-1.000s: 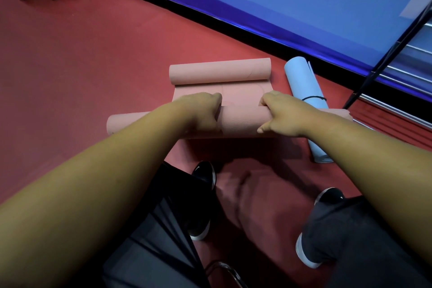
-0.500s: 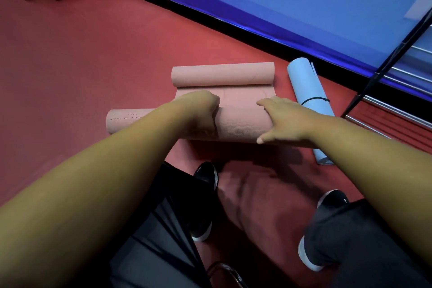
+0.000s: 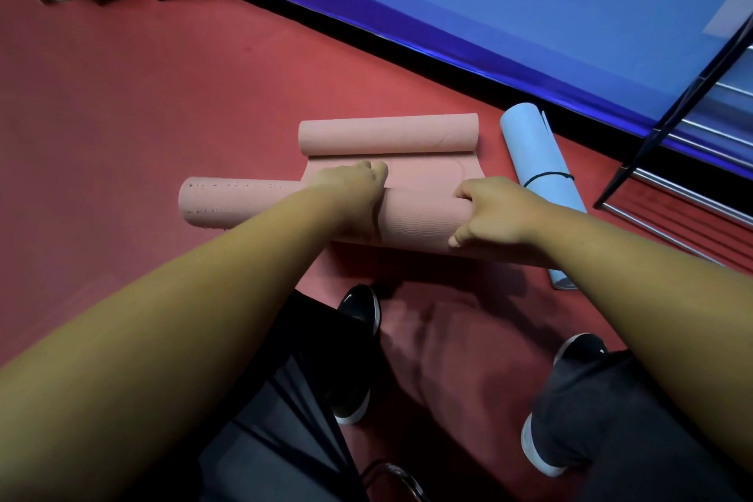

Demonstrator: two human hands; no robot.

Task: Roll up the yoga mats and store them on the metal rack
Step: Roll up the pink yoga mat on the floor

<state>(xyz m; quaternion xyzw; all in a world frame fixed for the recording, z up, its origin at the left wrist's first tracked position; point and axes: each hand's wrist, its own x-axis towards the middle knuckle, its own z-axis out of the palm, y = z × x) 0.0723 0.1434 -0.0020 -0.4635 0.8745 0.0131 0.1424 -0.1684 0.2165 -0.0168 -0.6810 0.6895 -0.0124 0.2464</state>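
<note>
On the red floor, a pink yoga mat lies partly rolled, its far end curled too. At the right edge stands the metal rack, with a banded, rolled blue mat near it. The left hand and right hand curl over the near pink roll, gripping it.

Pink mat: right end of near roll hidden behind right forearm.
Left hand: fingertips tucked out of sight.
Right hand: fingertips hidden past the roll's crest.
Blue mat: near end partly covered by the forearm.
Metal rack: cut off at right edge.
Chrome tube: cut by bottom edge; unidentifiable.
</note>
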